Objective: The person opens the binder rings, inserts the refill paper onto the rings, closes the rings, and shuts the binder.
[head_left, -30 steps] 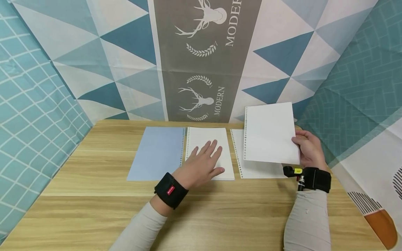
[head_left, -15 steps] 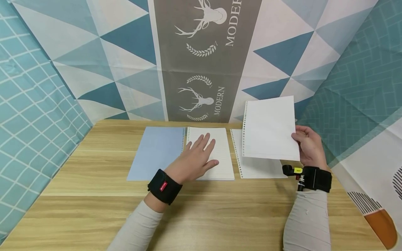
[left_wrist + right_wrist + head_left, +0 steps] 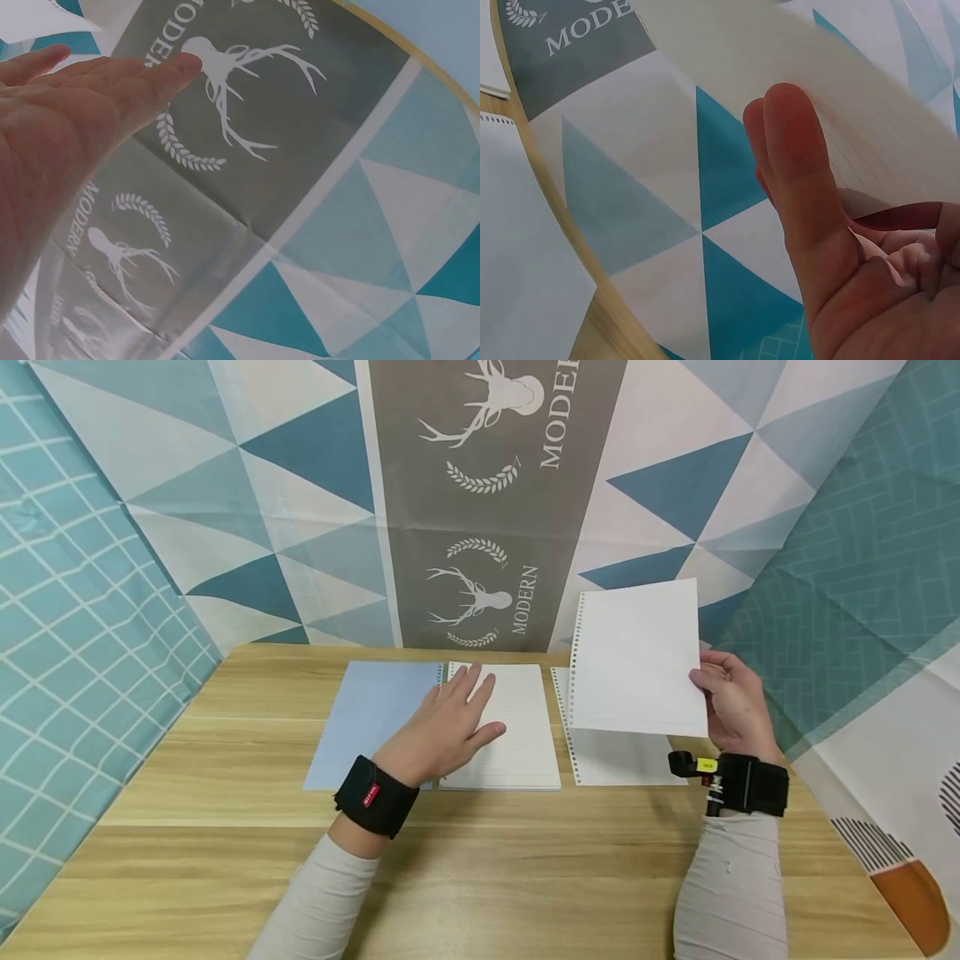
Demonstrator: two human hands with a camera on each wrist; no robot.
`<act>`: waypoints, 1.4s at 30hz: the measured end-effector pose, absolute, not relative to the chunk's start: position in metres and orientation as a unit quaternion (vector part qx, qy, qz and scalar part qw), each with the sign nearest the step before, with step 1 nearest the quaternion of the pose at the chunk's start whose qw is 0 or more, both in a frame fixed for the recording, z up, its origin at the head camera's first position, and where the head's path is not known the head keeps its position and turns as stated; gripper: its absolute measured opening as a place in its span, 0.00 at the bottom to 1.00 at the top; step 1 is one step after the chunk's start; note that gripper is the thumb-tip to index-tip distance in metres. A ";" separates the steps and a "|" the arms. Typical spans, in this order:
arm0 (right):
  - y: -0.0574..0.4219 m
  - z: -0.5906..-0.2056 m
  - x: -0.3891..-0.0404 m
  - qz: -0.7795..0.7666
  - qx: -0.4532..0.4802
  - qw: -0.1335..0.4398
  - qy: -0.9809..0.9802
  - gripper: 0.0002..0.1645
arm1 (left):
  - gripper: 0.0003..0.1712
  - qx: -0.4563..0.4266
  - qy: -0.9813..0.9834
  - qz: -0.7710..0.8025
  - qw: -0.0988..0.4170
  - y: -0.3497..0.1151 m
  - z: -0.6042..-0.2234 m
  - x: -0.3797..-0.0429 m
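Note:
An opened loose-leaf notebook lies on the table, its blue cover (image 3: 375,718) on the left and a lined page stack (image 3: 517,735) on the right. My left hand (image 3: 442,727) is over the inner edge of that stack, fingers straight and spread, holding nothing. My right hand (image 3: 735,697) pinches a white sheet of loose-leaf paper (image 3: 637,660) by its right edge, thumb in front. The sheet is raised and tilted, its punched holes along the left side. Beneath it, another punched sheet (image 3: 622,760) lies on the table, partly covered in the head view.
The wooden table (image 3: 525,877) ends at a patterned cloth backdrop (image 3: 480,527) just behind the papers. More cloth hangs at the left and right sides. Each wrist wears a black band (image 3: 377,797).
My left hand has drawn left and slightly away across the page stack toward the notebook's middle. My right hand has raised the sheet a little and shifted it slightly left.

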State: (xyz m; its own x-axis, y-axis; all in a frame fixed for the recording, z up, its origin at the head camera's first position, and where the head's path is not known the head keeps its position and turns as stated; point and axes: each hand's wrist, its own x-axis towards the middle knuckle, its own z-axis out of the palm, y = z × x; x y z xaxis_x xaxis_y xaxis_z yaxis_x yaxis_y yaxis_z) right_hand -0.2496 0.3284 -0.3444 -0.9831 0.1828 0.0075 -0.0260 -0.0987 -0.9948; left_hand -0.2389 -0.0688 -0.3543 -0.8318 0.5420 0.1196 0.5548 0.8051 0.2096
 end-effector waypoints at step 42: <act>0.269 -0.320 -0.246 0.708 0.021 0.064 -0.703 0.27 | 0.44 -0.239 -0.949 -0.202 0.040 -0.115 -0.333 -0.247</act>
